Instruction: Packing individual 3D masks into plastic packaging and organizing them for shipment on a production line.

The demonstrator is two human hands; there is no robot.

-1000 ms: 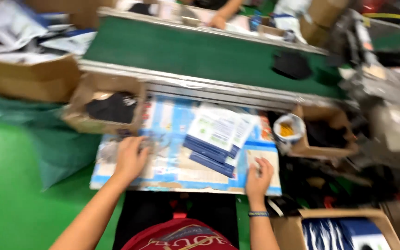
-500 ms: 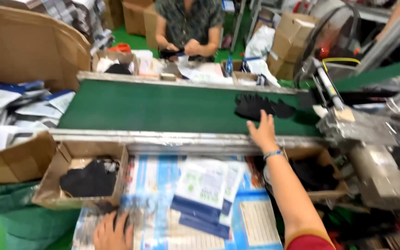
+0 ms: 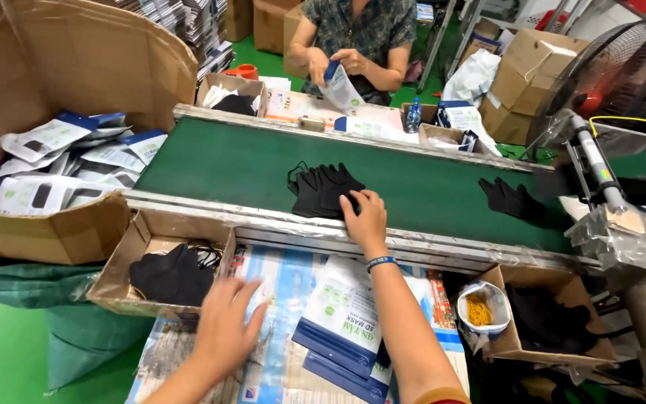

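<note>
Landmark: the green conveyor belt [image 3: 248, 168], which runs across the view from left to right; every place below is told from it.
Right hand: the right hand [image 3: 368, 221] reaches forward over the near metal edge of the belt, forearm stretched out, palm down, a blue band at the wrist.
Right grip: fingers bent and laid on the near edge of the stack of black masks [image 3: 323, 191]; they press on or pinch its rim, and I cannot tell whether they have truly closed on it.
Masks: the stack lies flat on the belt, close to its near edge, about midway along it.
Second pile: another pile of black masks [image 3: 514, 200] lies further right on the belt, well apart from the hand.
Left hand: the left hand [image 3: 226, 329] hovers on the near side of the belt, palm down, fingers spread and loose, holding nothing; it is blurred.
Under the left hand: a work surface spread with printed paper, beside the cardboard tray of black masks [image 3: 170, 273] that sits just below the belt's near edge.
Pouches: white and blue packaging pouches [image 3: 345, 325] lie between the two forearms, on the near side of the belt.
Far side: another person's hands [image 3: 338, 63] hold a pouch beyond the belt.
</note>
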